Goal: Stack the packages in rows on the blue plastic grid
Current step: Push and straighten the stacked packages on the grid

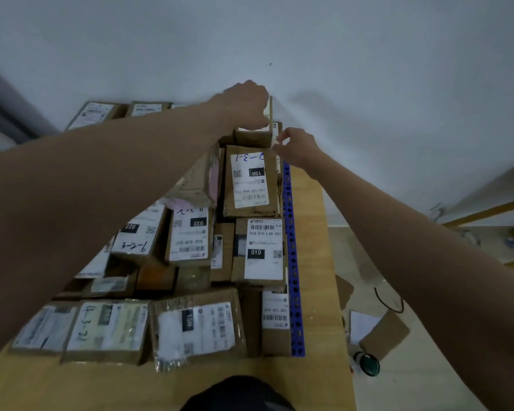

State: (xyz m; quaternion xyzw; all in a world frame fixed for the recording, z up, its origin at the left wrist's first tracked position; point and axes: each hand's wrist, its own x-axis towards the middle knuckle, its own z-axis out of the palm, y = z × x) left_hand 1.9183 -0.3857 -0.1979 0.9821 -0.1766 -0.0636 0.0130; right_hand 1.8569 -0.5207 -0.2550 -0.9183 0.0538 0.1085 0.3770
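Several brown cardboard packages with white shipping labels lie packed in rows on the blue plastic grid [293,262], whose perforated right edge shows along the stack. At the far end by the wall, my left hand [244,105] grips a small upright package [268,109] from above, holding it on top of a box [254,137]. Beside that box's right corner, my right hand [297,148] has its fingers pinched close together; whether it touches the box I cannot tell. Just in front lies a package marked 15H [251,180].
The grid rests on a light wooden table [315,232] against a white wall. On the floor at the right lie a loose package [383,333], a green tape roll [368,364] and a black cable. More boxes stand at the far left by the wall [92,114].
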